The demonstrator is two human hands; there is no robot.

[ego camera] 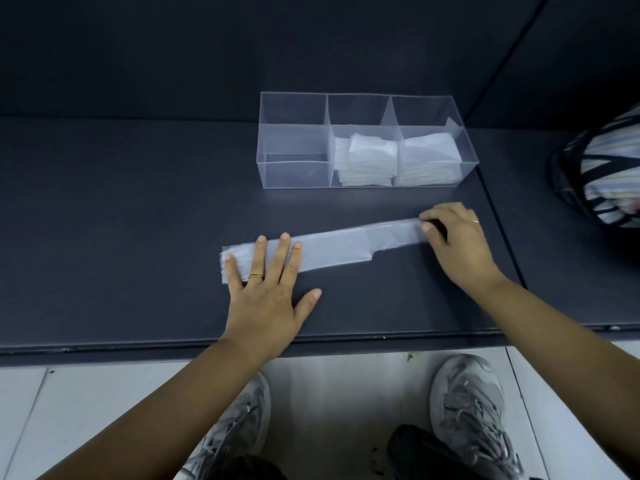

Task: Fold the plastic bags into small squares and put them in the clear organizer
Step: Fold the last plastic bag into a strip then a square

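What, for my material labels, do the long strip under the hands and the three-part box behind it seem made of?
The plastic bag strip looks like thin, translucent film, faintly glossy: the dark table shows through, and overlapped layers read lighter. The clear organizer looks like rigid acrylic or similar hard plastic: see-through walls, straight bright edges, faint glare. The exact plastic cannot be told.
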